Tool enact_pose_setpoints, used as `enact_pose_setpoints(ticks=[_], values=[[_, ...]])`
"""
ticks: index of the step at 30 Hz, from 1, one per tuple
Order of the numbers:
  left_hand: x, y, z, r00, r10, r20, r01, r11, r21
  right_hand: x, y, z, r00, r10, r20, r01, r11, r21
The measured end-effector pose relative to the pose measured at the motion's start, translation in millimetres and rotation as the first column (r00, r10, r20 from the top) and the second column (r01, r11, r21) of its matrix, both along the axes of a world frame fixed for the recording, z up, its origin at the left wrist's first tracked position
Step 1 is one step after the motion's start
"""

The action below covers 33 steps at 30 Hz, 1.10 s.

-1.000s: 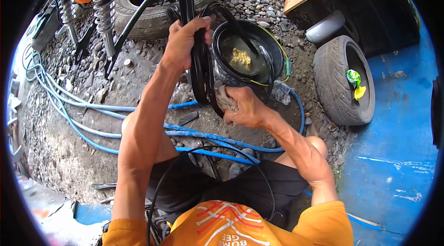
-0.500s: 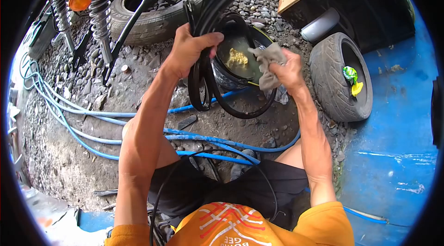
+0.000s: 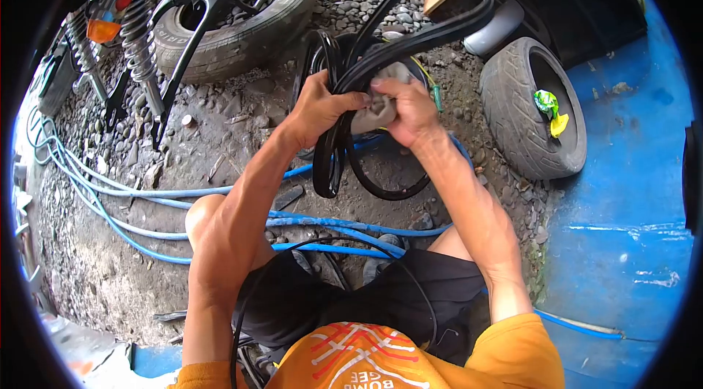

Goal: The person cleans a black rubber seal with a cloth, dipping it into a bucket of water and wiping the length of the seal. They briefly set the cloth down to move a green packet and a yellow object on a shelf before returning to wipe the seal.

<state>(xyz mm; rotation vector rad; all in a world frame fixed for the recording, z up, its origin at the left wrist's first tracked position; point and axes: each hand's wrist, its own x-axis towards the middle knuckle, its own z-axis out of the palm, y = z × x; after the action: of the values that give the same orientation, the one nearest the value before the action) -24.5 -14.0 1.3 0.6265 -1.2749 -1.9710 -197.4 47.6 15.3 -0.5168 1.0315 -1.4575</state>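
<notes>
My left hand (image 3: 318, 112) is closed around a bundle of looped black tubing (image 3: 329, 162), its thumb pressed across the strands. Beside it, my right hand (image 3: 410, 109) grips a grey cloth (image 3: 375, 114) against the same bundle, the two hands almost touching. One long black loop rises above the hands and bends over to the right, while other loops hang below them. Behind the tubing and cloth, a bucket is mostly hidden, with part of its yellowish rim (image 3: 419, 68) showing.
Blue hoses (image 3: 322, 222) cross the ground before my knees. A large tyre (image 3: 234, 45) and shock absorbers (image 3: 139, 41) stand at upper left. On the right are a smaller tyre (image 3: 512, 114) with a green and yellow wrapper (image 3: 551, 112), a grey cylinder (image 3: 494, 29) and a blue sheet (image 3: 622, 191).
My right hand has moved left with the cloth, onto the black tubing beside my left hand. The upper loop has swung to the right, and the bucket's yellow contents are now hidden.
</notes>
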Motion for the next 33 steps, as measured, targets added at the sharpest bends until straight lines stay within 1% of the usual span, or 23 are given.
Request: enact_pose_setpoints(ticks=[2,4,5,7,8,9,11,13,16,17,20,21,24,27,30,33], values=[[-2,0,-4,0.999,-0.024,-0.037,0.025,0.999,0.021,25,9,8,0.985,-0.028,-0.171,0.018,0.998,-0.062],[-1,2,-3,0.998,-0.018,-0.060,0.020,1.000,0.022,30,13,5,0.977,-0.037,-0.210,0.023,0.997,-0.067],[0,2,-4,0.997,-0.021,-0.072,0.025,0.998,0.055,31,15,4,0.972,-0.042,-0.229,0.027,0.997,-0.070],[2,0,-5,0.995,-0.027,-0.101,0.040,0.992,0.122,29,20,-1,0.918,0.018,-0.396,-0.059,0.994,-0.091],[1,0,-5,0.995,0.001,-0.101,0.011,0.993,0.117,27,22,-3,0.877,0.045,-0.478,-0.102,0.990,-0.095],[0,-1,-4,0.994,0.029,-0.102,-0.018,0.994,0.112,25,24,-4,0.872,0.100,-0.479,-0.157,0.984,-0.082],[-2,-2,-7,0.992,0.085,-0.094,-0.078,0.993,0.085,26,26,-4,0.833,0.158,-0.530,-0.233,0.969,-0.077],[2,-4,-9,0.996,0.069,-0.057,-0.065,0.996,0.060,28,26,-6,0.792,0.195,-0.578,-0.291,0.953,-0.078],[5,-7,-13,0.997,0.072,-0.038,-0.070,0.996,0.055,28,24,-8,0.585,0.228,-0.778,-0.394,0.919,-0.027],[6,-9,-14,0.996,0.077,-0.038,-0.075,0.996,0.057,29,27,1,0.472,0.242,-0.848,-0.400,0.916,0.039],[10,-12,-8,0.991,0.123,-0.043,-0.120,0.991,0.054,38,35,0,0.293,0.191,-0.937,-0.461,0.887,0.036],[12,-12,-6,0.995,0.100,0.000,-0.100,0.993,0.065,39,37,2,0.256,0.160,-0.953,-0.457,0.889,0.027],[8,-8,0,0.991,0.126,0.046,-0.127,0.991,0.031,36,36,-4,0.019,0.058,-0.998,-0.424,0.904,0.044],[5,-5,0,0.985,0.161,0.057,-0.159,0.986,-0.051,31,35,16,0.042,0.219,-0.975,-0.434,0.883,0.179],[4,0,4,0.985,0.166,0.039,-0.159,0.977,-0.144,22,34,20,0.114,0.265,-0.958,-0.496,0.851,0.176],[6,3,18,0.984,0.136,0.116,-0.116,0.980,-0.164,9,35,26,0.055,0.245,-0.968,-0.525,0.832,0.181]])
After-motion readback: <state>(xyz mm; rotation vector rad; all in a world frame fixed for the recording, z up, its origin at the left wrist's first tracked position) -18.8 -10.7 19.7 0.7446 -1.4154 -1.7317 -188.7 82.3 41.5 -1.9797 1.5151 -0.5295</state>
